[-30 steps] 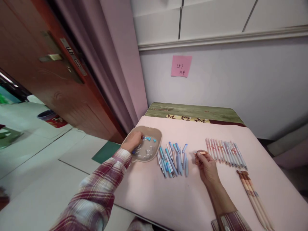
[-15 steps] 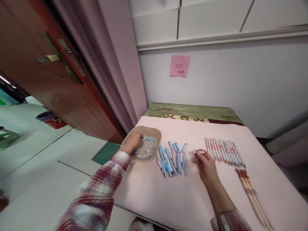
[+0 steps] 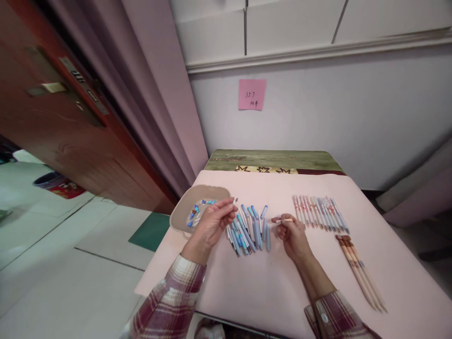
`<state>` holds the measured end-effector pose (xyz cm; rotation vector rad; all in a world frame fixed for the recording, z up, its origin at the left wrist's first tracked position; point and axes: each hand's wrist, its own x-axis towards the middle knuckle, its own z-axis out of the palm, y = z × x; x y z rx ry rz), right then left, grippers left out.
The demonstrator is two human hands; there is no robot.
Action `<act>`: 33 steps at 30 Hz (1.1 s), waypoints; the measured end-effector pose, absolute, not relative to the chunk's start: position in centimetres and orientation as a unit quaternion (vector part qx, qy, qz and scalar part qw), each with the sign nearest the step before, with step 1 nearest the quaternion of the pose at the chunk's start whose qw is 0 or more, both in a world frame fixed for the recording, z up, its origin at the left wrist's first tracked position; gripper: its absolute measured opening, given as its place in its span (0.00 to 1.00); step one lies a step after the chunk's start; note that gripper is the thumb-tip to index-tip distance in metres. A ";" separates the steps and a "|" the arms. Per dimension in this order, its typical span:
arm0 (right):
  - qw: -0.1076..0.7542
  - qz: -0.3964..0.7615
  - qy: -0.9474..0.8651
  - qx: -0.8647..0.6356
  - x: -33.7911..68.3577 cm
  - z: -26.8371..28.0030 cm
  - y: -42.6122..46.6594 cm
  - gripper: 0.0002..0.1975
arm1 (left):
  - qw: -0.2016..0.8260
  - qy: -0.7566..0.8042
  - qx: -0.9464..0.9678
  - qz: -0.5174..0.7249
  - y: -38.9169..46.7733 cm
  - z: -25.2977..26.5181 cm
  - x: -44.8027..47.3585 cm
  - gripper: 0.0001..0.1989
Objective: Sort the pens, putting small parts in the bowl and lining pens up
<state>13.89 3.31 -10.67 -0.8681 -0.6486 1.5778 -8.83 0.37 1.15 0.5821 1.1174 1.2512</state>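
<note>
Tiny white-tipped piece (image 3: pixel 235 201) pinched in fingertips of left hand (image 3: pixel 214 220), likely for smallness; pale tube (image 3: pixel 287 220) gripped in right hand (image 3: pixel 294 236) fingers; pen parts (image 3: pixel 251 233) laid between, presumably for reach.

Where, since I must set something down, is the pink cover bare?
Free: pink cover between the two sleeves, from the loose pen parts to its near edge; a band between those parts and the green strip. Crowded: the middle, left hand and right hand flanking the parts; left, the tray; right, the pen row and three brown-ended pens.
</note>
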 end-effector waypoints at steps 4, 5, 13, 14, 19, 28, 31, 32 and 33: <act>0.566 0.696 -0.276 -0.345 13.7 -10.3 3.1 0.09 | 0.684 0.459 0.248 0.510 -0.4 0.1 -5.3 0.12; 0.563 0.696 -0.286 -0.341 13.7 -10.2 3.1 0.09 | 0.692 0.454 0.243 0.507 -0.5 -0.3 -4.5 0.12; 0.511 0.662 -0.401 -0.373 13.0 -9.5 2.8 0.17 | 0.667 0.445 0.188 0.567 0.2 -3.0 -0.4 0.12; 0.506 0.660 -0.409 -0.375 12.9 -9.5 2.7 0.18 | 0.668 0.443 0.183 0.569 0.2 -3.3 0.0 0.12; 0.504 0.674 -0.404 -0.359 13.0 -9.2 2.5 0.16 | 0.687 0.440 0.145 0.560 0.2 -4.5 1.5 0.12; 0.489 0.713 -0.370 -0.341 13.2 -8.5 2.6 0.17 | 0.633 0.454 0.230 0.584 1.0 -3.8 1.6 0.11; 0.482 0.722 -0.365 -0.336 13.1 -8.4 2.4 0.18 | 0.631 0.444 0.229 0.594 1.1 -3.7 1.6 0.10; 0.481 0.723 -0.363 -0.339 13.1 -8.4 2.4 0.18 | 0.628 0.442 0.223 0.601 1.1 -3.7 1.7 0.10; 0.480 0.720 -0.364 -0.344 13.1 -8.4 2.3 0.17 | 0.624 0.441 0.213 0.609 1.1 -3.7 1.8 0.11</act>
